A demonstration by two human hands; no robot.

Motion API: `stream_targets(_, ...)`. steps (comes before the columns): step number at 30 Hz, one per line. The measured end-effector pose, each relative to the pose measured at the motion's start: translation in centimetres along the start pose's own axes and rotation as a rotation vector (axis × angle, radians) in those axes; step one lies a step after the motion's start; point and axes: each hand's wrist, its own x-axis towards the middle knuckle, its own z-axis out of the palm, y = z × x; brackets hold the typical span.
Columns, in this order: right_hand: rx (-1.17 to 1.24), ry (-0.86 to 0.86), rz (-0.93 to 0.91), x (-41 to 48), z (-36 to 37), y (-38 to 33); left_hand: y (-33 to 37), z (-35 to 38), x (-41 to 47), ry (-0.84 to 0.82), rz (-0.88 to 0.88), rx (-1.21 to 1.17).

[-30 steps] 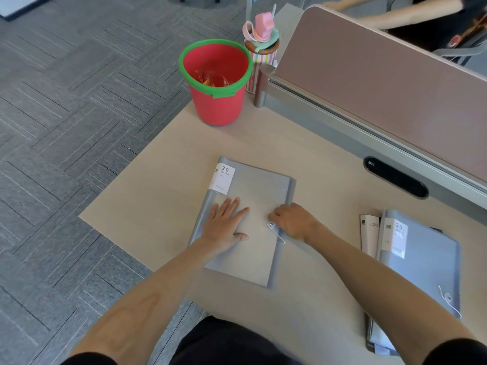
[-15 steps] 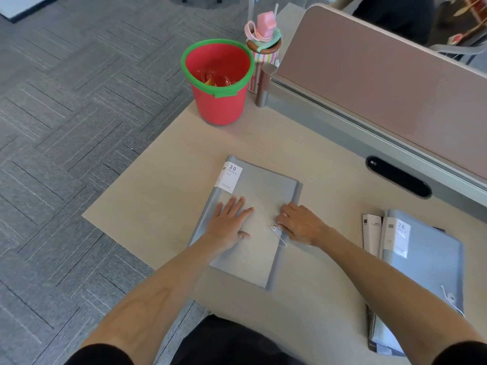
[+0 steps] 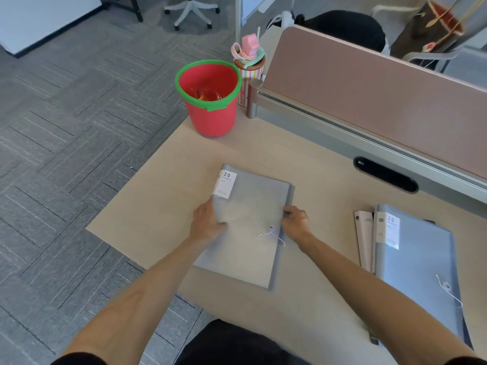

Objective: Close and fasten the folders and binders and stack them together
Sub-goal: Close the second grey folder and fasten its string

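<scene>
Gripping a closed grey folder [image 3: 250,222] by both long edges at the centre of the frame.

The left hand [image 3: 207,223] curls around the folder's left edge below its white label [image 3: 224,184]; the right hand [image 3: 295,222] pinches the right edge just above the loose elastic cord [image 3: 271,234]. The folder lies flat on the pale surface [image 3: 303,299]. At lower right, well apart, sits a stack of folders [image 3: 416,259]. A red bin [image 3: 210,106] stands at the surface's upper-left corner.
</scene>
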Motion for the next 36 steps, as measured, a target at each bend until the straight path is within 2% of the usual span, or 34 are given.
stream_targets(3, 0.157, 0.026, 0.100, -0.9, -0.8, 0.0, 0.7, -1.3, -0.3, 0.007, -0.184, -0.485)
stream_targets(5, 0.319, 0.045, 0.177, -1.5, -2.0, 0.4, 1.5, -1.8, -1.2, -0.056, -0.197, -0.716)
stream_targets(7, 0.484, 0.009, 0.234, -2.3, -3.2, 0.8, 3.1, -2.2, -2.6, -0.151, -0.158, -0.798)
stream_targets(11, 0.480, 0.031, 0.190, -3.7, -5.5, 2.4, 7.0, -1.8, -4.3, -0.224, -0.100, -0.890)
stream_targets(15, 0.424, 0.140, 0.134, -5.5, -10.1, 4.6, 12.3, 0.1, -6.3, -0.296, -0.029, -0.919)
stream_targets(18, 0.511, 0.236, 0.099, -6.7, -14.3, 6.9, 16.4, 2.5, -7.5, -0.344, -0.024, -0.916)
stream_targets(21, 0.590, 0.341, 0.139, -8.3, -18.8, 10.3, 20.1, 6.2, -8.7, -0.378, 0.022, -0.837)
stream_targets(27, 0.552, 0.427, 0.199, -11.3, -27.2, 19.4, 27.2, 15.1, -12.9, -0.453, 0.042, -0.667)
stream_targets(31, 0.610, 0.396, 0.173, -11.9, -31.6, 23.4, 30.2, 19.4, -14.5, -0.452, 0.080, -0.561)
stream_targets(34, 0.462, 0.283, 0.238, -11.0, -33.5, 25.9, 30.9, 21.3, -15.1, -0.464, 0.092, -0.386)
stream_targets(36, 0.349, 0.245, 0.278, -10.1, -34.1, 27.5, 30.9, 22.3, -15.3, -0.475, 0.032, -0.304)
